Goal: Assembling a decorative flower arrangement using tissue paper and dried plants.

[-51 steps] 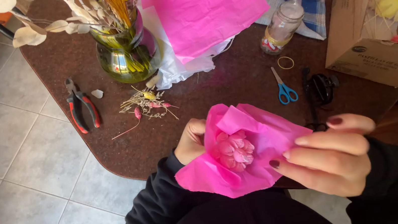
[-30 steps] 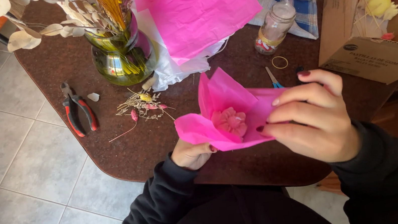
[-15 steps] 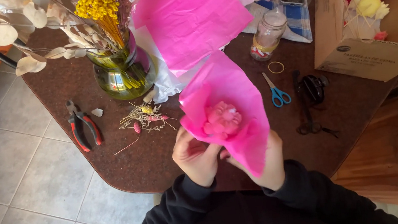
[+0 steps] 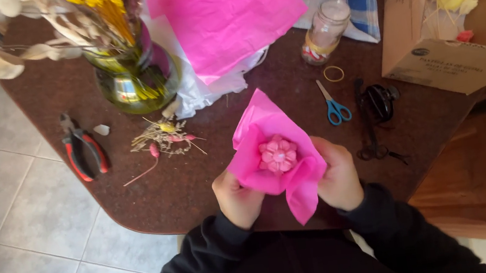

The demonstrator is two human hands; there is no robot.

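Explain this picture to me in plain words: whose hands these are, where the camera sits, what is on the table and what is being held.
There is no machine here. A person wears a camera on the head, so the view looks down at their own two bare hands. The left hand and right hand together hold pink tissue paper cupped around a small pink flower. Below lies a dark brown table. On it stand a green vase of dried stems, a glass jar and a cardboard box with paper flowers inside. Also there: red pliers, blue scissors, a rubber band, plant scraps and more pink paper.
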